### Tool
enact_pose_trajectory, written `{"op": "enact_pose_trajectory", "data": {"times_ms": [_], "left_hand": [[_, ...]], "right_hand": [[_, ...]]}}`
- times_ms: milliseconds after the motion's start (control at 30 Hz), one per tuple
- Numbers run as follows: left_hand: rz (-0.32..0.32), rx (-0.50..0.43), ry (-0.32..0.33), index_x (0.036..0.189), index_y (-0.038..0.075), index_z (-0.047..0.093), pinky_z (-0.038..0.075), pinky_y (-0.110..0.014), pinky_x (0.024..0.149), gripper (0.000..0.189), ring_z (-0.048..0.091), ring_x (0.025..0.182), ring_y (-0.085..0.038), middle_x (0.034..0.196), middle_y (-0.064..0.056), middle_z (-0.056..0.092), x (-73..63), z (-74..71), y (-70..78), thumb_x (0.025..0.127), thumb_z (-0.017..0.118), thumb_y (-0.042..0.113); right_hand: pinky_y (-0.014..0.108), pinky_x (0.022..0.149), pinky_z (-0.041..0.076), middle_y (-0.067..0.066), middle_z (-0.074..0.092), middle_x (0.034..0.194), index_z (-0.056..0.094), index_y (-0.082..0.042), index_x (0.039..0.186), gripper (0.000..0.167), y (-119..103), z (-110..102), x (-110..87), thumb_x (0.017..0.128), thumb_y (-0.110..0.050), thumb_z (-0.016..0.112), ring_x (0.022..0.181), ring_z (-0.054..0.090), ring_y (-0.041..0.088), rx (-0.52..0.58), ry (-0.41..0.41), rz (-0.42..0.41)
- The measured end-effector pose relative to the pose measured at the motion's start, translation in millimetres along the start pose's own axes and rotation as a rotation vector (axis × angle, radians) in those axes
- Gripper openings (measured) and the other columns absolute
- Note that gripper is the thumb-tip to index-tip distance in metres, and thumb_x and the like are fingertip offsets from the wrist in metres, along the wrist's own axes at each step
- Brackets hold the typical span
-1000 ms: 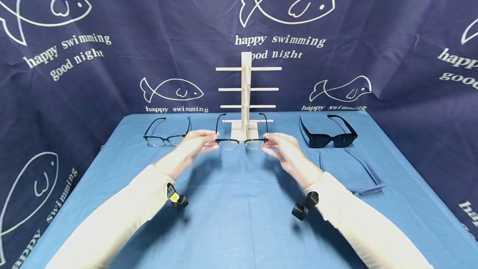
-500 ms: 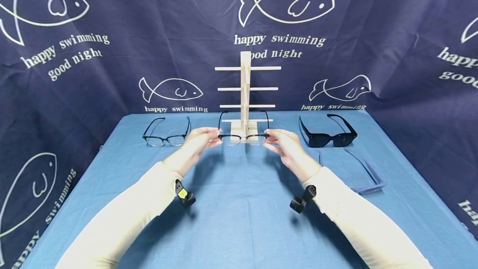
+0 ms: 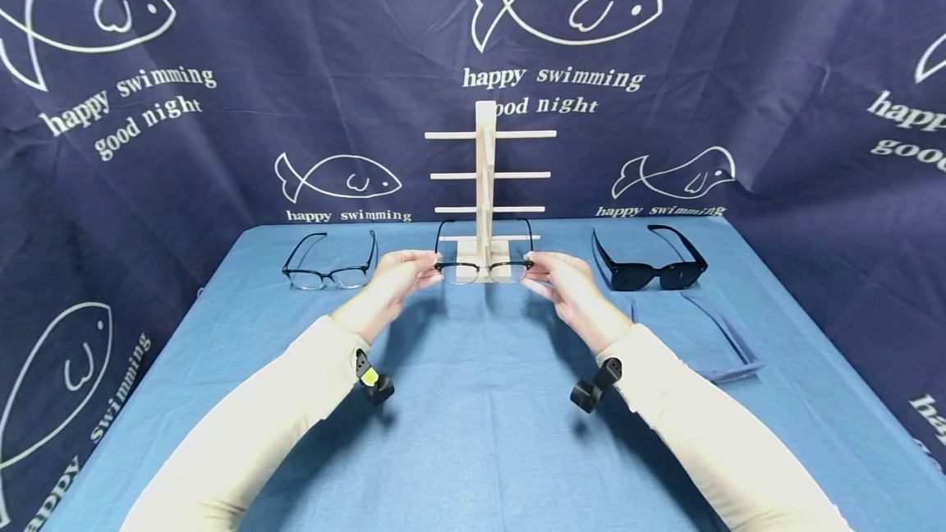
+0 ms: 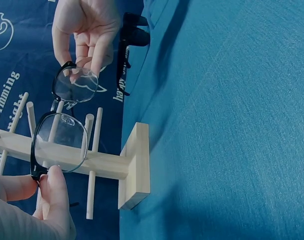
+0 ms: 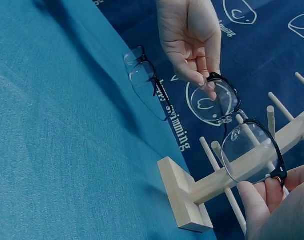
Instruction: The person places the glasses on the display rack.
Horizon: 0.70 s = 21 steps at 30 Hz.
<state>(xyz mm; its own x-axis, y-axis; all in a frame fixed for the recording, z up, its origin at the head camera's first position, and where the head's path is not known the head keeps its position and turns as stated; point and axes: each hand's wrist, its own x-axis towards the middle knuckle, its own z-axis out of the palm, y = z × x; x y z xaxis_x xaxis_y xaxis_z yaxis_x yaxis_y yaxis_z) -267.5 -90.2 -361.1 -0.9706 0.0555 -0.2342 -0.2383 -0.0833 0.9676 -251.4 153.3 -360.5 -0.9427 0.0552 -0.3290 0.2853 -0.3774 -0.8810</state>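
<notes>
A person holds a pair of glasses with black tops (image 3: pixel 484 268) up in the air, just in front of a wooden stand (image 3: pixel 484 162). The left hand (image 3: pixel 395 277) pinches one front corner of the frame, and the right hand (image 3: pixel 565 282) pinches the other corner. Both hands have finger and thumb together on the glasses. The two long arms of the glasses are unfolded and point away from the person, one on each side of the stand's post. The lenses are off the blue surface (image 3: pixel 480 417).

The step in hand looks like lining the glasses up with the stand, near its lowest rod (image 3: pixel 526 238). I cannot tell if the glasses touch that rod.

If they are to rest on a rod, I think the next move needs both hands to stay level and go slowly. The arms should lie over the rod, with the post in the middle. A tilt could make one side slip.

Clear glasses (image 3: pixel 323 276) sit on the left. On the right are dark sunglasses (image 3: pixel 658 276), with blue glasses (image 3: pixel 748 364) nearer the person.
</notes>
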Motion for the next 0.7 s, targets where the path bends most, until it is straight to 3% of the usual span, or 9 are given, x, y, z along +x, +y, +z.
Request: {"op": "enact_pose_trajectory", "data": {"times_ms": [133,333,567,700], "left_hand": [[0.005,-0.011,0.017,0.128,-0.014,0.053,0.06,-0.025,0.086,0.035,0.065,0.067,-0.004,0.126,-0.026,0.06,2.6,1.6,-1.9,0.095,0.055,-0.002],[0.016,-0.017,0.048,0.126,-0.014,0.055,0.061,-0.02,0.078,0.033,0.066,0.068,-0.007,0.129,-0.03,0.057,8.7,6.4,-6.4,0.096,0.056,0.001],[-0.01,-0.003,0.068,0.124,-0.012,0.057,0.054,-0.036,0.099,0.031,0.066,0.068,-0.007,0.126,-0.028,0.06,11.6,8.0,-10.8,0.096,0.055,0.002],[-0.004,-0.012,0.071,0.124,-0.013,0.056,0.054,-0.036,0.099,0.031,0.064,0.065,-0.005,0.123,-0.029,0.061,9.9,9.6,-11.5,0.096,0.055,0.001]], "right_hand": [[0.028,0.084,0.061,0.0,0.063,0.062,0.064,-0.008,0.087,0.009,0,0,2.3,0.093,-0.003,0.06,0.064,0.065,0.013,0.001,0.011,0.006],[0.026,0.077,0.062,0.0,0.062,0.061,0.064,-0.007,0.09,0.005,2,1,5.8,0.091,-0.002,0.062,0.061,0.062,0.012,-0.004,0.054,-0.003],[0.024,0.075,0.062,-0.001,0.06,0.061,0.064,-0.009,0.087,0.007,4,1,9.2,0.091,-0.003,0.062,0.059,0.061,0.01,-0.019,0.077,0.001],[0.024,0.074,0.062,-0.001,0.06,0.061,0.063,-0.009,0.089,0.005,5,0,11.0,0.091,-0.004,0.062,0.059,0.06,0.009,-0.023,0.087,0.005]]}}
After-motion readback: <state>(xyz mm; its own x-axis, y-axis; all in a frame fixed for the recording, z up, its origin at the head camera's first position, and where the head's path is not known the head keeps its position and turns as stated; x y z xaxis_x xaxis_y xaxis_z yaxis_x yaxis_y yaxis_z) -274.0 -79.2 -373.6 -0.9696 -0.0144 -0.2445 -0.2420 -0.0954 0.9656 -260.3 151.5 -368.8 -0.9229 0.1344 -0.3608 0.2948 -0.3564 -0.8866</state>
